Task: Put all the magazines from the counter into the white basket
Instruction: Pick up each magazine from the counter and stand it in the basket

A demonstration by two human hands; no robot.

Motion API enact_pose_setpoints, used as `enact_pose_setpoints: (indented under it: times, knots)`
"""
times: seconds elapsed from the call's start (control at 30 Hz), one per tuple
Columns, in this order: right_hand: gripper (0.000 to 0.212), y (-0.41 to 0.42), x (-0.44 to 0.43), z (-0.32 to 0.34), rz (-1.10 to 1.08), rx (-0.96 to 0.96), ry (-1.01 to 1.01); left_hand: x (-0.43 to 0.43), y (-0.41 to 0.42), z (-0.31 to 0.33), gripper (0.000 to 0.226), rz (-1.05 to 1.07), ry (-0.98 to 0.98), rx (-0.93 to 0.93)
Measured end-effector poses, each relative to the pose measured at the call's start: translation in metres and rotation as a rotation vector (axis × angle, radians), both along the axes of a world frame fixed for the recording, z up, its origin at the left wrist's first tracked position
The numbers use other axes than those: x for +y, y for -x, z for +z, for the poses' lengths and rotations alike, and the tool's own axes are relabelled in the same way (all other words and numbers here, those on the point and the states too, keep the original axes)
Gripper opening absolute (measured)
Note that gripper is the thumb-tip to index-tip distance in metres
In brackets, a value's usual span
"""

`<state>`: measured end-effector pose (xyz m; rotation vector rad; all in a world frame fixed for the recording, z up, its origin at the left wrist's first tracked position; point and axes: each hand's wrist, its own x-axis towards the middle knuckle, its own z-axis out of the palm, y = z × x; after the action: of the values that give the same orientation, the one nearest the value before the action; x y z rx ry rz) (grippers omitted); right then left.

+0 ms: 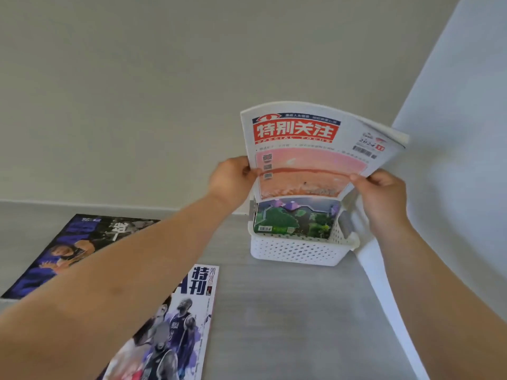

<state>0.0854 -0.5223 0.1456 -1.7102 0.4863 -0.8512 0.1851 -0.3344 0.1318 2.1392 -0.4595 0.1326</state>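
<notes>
The left forearm crossed the frame and hid the near edge of the dark magazine [68,248] and the upper left part of the white-covered magazine [175,322]; the latter was also cut off by the bottom of the frame. Both lay flat on the grey counter [288,311], well apart from the basket [296,250]. The lower edge of the red-titled magazine [304,157] was hidden behind a green-covered magazine [296,218], so whether it had reached the basket's floor could not be told. The small print on its cover was too blurred to read.

The white perforated basket stood on the counter near the wall [164,78], beside a pale panel [452,119] on the right. The green-covered magazine stood upright in it, against the near wall, its top above the rim. The red-titled magazine stood behind it, rising well above the basket, its pages bowed and fanning at the upper right corner.

The left hand [233,179] gripped the red-titled magazine's left edge, thumb on the cover. The right hand [384,190] pinched its right edge, fingertips [356,178] on the cover. Both hands were above the basket's rim, one at each side.
</notes>
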Motion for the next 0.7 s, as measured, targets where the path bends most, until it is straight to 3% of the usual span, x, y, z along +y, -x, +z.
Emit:
enact_pose_setpoints:
  times: [0.33, 0.7]
  knots:
    - [0.020, -0.027, -0.046, -0.068, 0.037, 0.276, -0.066, -0.035, -0.023, -0.061, 0.023, -0.036, -0.135, 0.211]
    - [0.024, -0.050, -0.049, -0.107, -0.015, 0.368, -0.158, -0.048, -0.053, -0.085, 0.016, 0.009, -0.188, 0.263]
